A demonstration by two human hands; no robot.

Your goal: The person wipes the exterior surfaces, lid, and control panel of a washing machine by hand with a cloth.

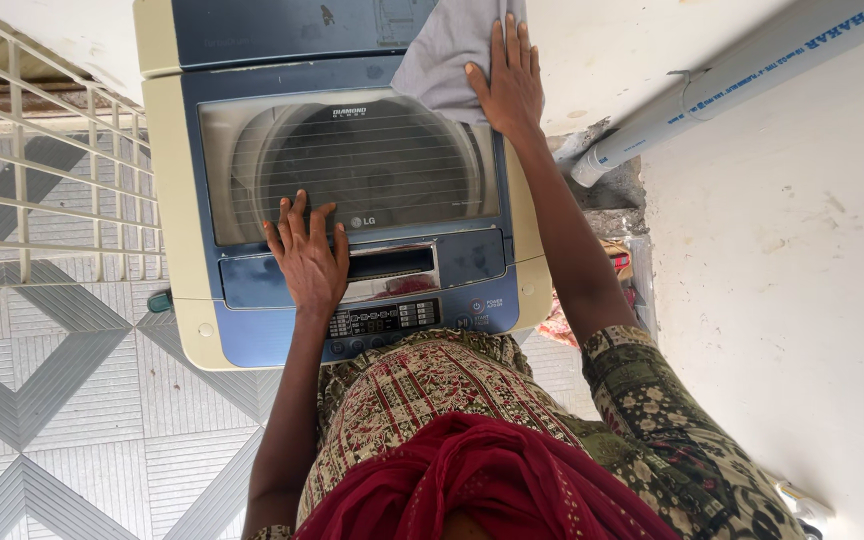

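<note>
A top-loading washing machine (182, 210) with a cream body and a blue lid stands right in front of me. Its glass window (352, 165) is closed. My left hand (307, 258) lies flat, fingers spread, on the lid's front edge just above the button panel (384, 318). My right hand (508, 82) is stretched to the far right corner of the lid and presses a grey cloth (447, 50) against the machine's top. The cloth partly covers the rear panel.
A white metal railing (42, 180) runs along the left. Grey patterned tiles (62, 400) cover the floor. A white wall (792, 260) with a grey plastic pipe (732, 80) is on the right. Some coloured items (620, 262) lie between machine and wall.
</note>
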